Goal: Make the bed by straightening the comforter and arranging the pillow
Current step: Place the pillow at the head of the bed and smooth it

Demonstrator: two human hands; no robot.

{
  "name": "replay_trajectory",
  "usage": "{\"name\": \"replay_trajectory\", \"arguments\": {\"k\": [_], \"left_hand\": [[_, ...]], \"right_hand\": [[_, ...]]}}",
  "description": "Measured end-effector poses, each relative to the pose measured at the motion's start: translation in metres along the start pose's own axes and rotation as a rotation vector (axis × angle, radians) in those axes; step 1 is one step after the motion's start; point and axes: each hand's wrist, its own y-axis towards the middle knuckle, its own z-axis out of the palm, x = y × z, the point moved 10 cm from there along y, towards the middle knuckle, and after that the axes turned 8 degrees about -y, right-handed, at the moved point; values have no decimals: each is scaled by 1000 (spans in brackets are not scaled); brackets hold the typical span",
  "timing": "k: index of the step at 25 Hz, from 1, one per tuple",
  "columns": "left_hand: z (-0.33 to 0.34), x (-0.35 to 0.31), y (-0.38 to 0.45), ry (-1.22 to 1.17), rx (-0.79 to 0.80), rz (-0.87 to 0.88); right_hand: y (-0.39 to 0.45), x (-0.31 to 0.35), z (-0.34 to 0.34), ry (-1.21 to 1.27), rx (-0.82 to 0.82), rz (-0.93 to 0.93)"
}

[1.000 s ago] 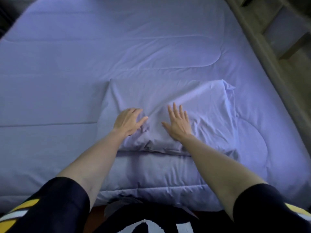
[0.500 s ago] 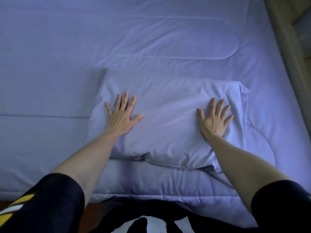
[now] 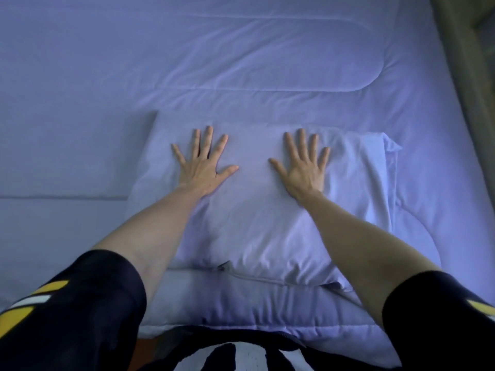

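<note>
Comforter (image 3: 241, 57): pale lavender, quilted, spread across nearly the whole view. Long stitched seams run side to side, and one seam curves round in the upper right. The surface lies broadly flat with faint creases. Its near edge is bunched in shallow folds along the bottom of the frame, just in front of the person's torso.

Bed surround (image 3: 466, 76): a dull greenish-brown rail runs down the right edge, beside the comforter. Detail there is blurred.

Pillow (image 3: 257, 226): same lavender cloth, lying on top of the comforter at centre, slightly right of middle, its long side roughly parallel to the near edge. The open end of the case trails to the right as a loose flap. The lower edge shows a puckered seam and some wrinkling; the upper face is fairly smooth between the hands.

Sleeves: a dark left sleeve (image 3: 80, 311) with yellow and white stripes, and a dark right sleeve (image 3: 434, 317) with a yellow mark — both at the bottom corners. Bare forearms extend from them toward the pillow.

Left hand (image 3: 203, 167): palm down on the upper left part of the pillow, fingers spread and straight, thumb pointing inward — gripping nothing.

Right hand (image 3: 304, 170): palm down on the upper right-centre part of the pillow, fingers splayed, thumb pointing inward, likewise flat and grasping nothing. The two hands lie level with each other, apart.
</note>
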Motion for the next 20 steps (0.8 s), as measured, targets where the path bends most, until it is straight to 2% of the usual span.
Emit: {"name": "replay_trajectory", "arguments": {"k": [5, 9, 11, 13, 16, 18, 20], "left_hand": [[-5, 15, -3, -3, -35, -59], [-9, 19, -13, -59, -45, -81], [-15, 12, -18, -109, -69, -41], [-19, -6, -28, -140, -98, 39], [-3, -30, -63, -129, -62, 134], [15, -31, -95, -91, -25, 150], [24, -20, -124, -50, -17, 120]], "right_hand": [[-9, -107, -6, 23, -11, 294], [-22, -114, -16, 94, -29, 394], [-26, -75, -27, 161, -84, 349], [-41, -13, -29, 169, -105, 194], [-90, 55, -3, 102, -17, -18], [-119, 48, 14, 66, 40, -23], [-139, 17, 20, 33, 46, 48]]}}
